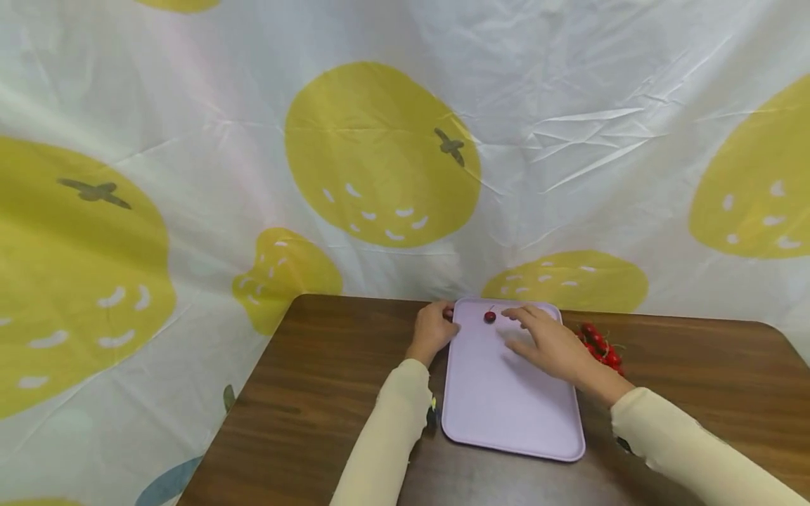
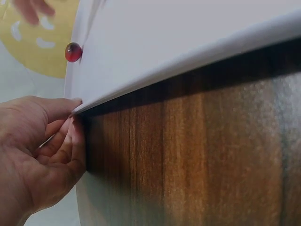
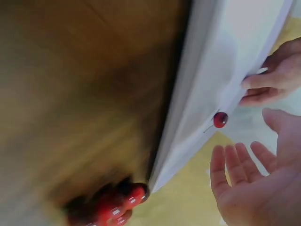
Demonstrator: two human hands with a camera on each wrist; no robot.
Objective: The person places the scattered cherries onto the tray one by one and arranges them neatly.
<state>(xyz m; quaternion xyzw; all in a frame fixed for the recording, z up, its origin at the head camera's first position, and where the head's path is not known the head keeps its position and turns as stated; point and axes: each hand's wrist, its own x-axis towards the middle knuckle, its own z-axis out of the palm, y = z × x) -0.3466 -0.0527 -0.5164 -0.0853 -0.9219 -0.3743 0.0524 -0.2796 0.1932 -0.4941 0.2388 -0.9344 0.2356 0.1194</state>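
A pale purple tray [image 1: 512,414] lies lengthwise on the table, with a single dark red cherry [image 1: 490,317] near its far end, the stem still on. My left hand [image 1: 433,329] pinches the tray's far left corner; in the left wrist view the thumb lies on the rim and the fingers curl at its underside. Over the tray's right half hovers my right hand [image 1: 549,344], fingers apart and holding nothing, just right of the cherry. In the right wrist view its palm and spread fingers [image 3: 242,165] show, apart from the cherry [image 3: 220,119].
A heap of red cherries [image 1: 602,349] with stems sits on the brown wooden table [image 1: 690,386], right of the tray and partly behind my right hand. A white curtain [image 1: 221,140] printed with yellow fruit hangs along the table's far edge.
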